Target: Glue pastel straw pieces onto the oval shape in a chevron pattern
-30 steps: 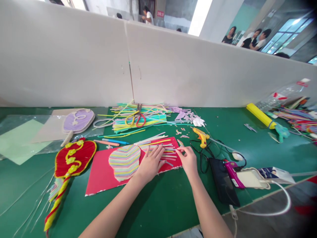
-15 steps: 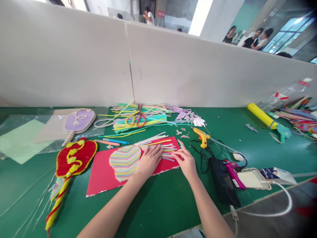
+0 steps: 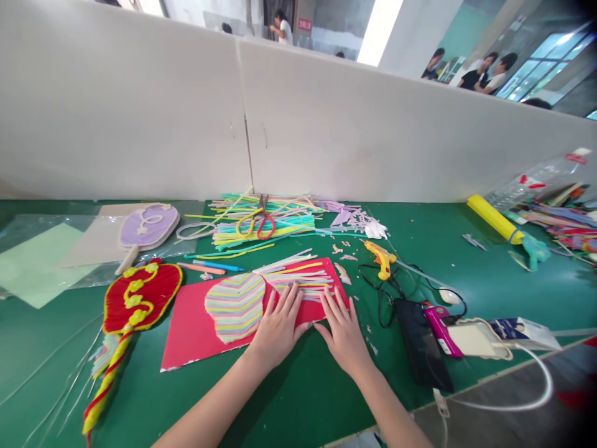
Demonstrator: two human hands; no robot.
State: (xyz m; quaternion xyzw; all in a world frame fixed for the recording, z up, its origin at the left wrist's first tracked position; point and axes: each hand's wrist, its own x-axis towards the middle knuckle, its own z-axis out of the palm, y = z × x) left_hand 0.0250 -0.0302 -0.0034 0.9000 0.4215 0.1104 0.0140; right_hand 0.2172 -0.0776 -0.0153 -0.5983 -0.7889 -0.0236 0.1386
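Note:
A red sheet (image 3: 184,323) lies on the green table, carrying a rounded panel of striped pastel strips (image 3: 236,308). To its right, loose pastel pipe cleaners (image 3: 303,277) fan across the sheet. My left hand (image 3: 280,320) rests spread over the sheet's lower edge, fingertips on the lower ends of those strips. Beside it, my right hand (image 3: 342,326) lies with fingers apart on the sheet's right end, its fingertips near the strip ends. Neither hand grasps anything. The fingers of both hands hide part of the strips.
Scissors (image 3: 256,224) lie on a pipe cleaner pile (image 3: 289,233) behind the sheet. A yellow glue gun (image 3: 381,259) and black pouch (image 3: 422,345) are right. Red fan (image 3: 140,295) and purple fan (image 3: 149,227) lie left. A partition (image 3: 326,124) stands behind.
My right hand has opened from a pinch near the strip ends and now lies flatter and lower. My left hand has slid slightly down towards me, its thumb now spread out.

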